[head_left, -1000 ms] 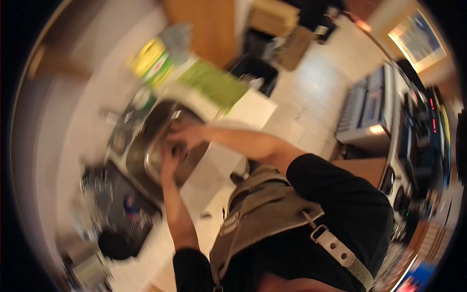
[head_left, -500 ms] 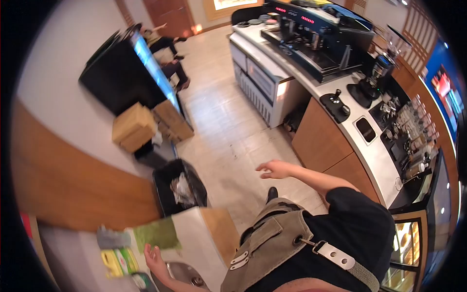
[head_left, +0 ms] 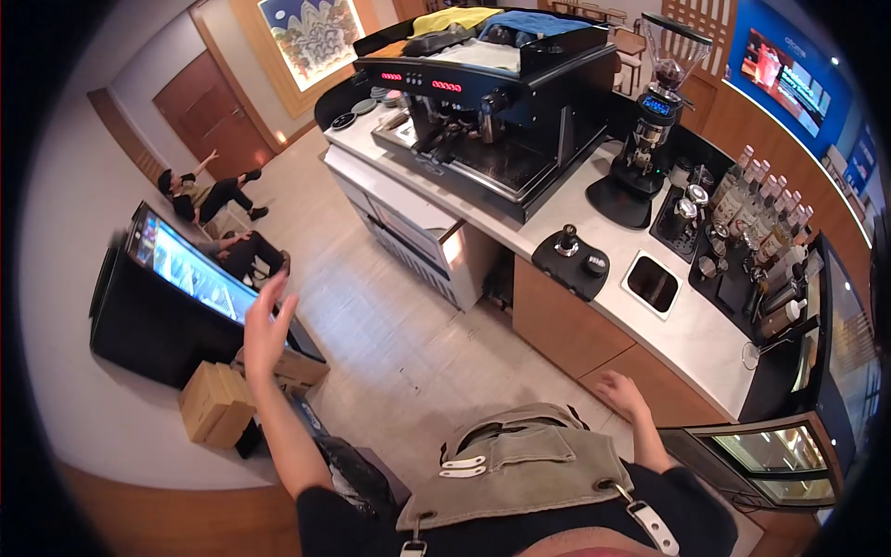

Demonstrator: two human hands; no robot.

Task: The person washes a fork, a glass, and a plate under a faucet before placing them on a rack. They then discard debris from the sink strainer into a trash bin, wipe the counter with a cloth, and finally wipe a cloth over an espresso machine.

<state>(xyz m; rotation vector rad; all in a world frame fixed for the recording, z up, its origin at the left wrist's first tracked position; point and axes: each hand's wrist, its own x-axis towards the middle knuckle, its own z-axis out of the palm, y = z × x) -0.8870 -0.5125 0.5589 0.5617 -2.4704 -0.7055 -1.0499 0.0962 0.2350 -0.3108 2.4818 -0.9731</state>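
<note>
My left hand (head_left: 267, 327) is raised at the left with nothing in it, its fingers stretched and apart, in front of the lit screen (head_left: 190, 265). Low beside the counter cabinet, my right hand (head_left: 622, 395) hangs with loosely bent fingers and holds nothing. A worn khaki apron (head_left: 520, 473) covers my front. Ahead on the counter (head_left: 608, 316) stand a black espresso machine (head_left: 483, 111) and a coffee grinder (head_left: 640, 148). Closer to me are a tamper (head_left: 567, 239) on a black mat and a square knock-box opening (head_left: 652, 283) set into the worktop.
Cardboard boxes (head_left: 215, 404) and a black bin bag (head_left: 357, 473) line the left side. Several syrup bottles (head_left: 756, 209) stand at the right, near a glass display case (head_left: 766, 455). A person (head_left: 218, 195) sits at the back left, with another partly hidden by the screen. Tiled floor (head_left: 371, 371) runs between.
My view has turned toward the espresso machine and counter. My left hand has risen from beside the sink to in front of the screen. The right hand now hangs lower, at the right.
</note>
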